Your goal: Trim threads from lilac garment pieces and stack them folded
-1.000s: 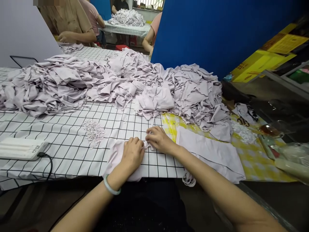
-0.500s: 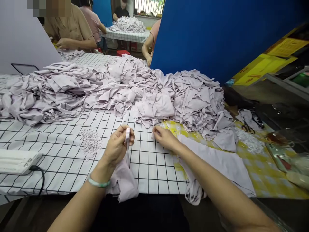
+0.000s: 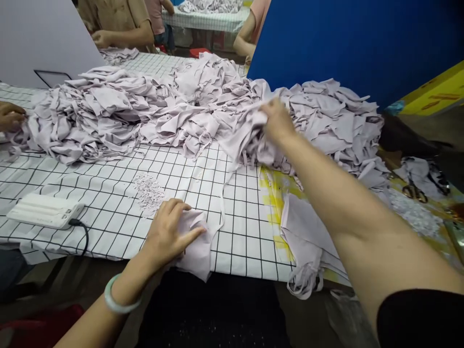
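My left hand (image 3: 168, 234) lies with thumb and fingers spread on a pale lilac-grey fabric piece (image 3: 197, 253) at the table's front edge. A thin strap (image 3: 222, 203) trails from that piece across the checked cloth. My right hand (image 3: 277, 121), a little blurred, reaches into the big pile of similar pieces (image 3: 326, 116). Its fingers are closed on a fabric piece (image 3: 250, 128), which is bunched and partly lifted. To the left of the strap is a small heap of tiny pale scraps (image 3: 148, 191).
A white power bank (image 3: 45, 210) with a black cable lies at the left. Folded fabric (image 3: 308, 222) with hanging straps is on the yellow cloth at right, near scissors (image 3: 415, 192). Another person's hand (image 3: 10, 116) touches the pile's left end. A blue panel (image 3: 344, 43) stands behind.
My right hand has moved forward from the table's middle to the pile and taken hold of fabric. My left hand has lowered and opened over its piece. Another person's hand has appeared at left.
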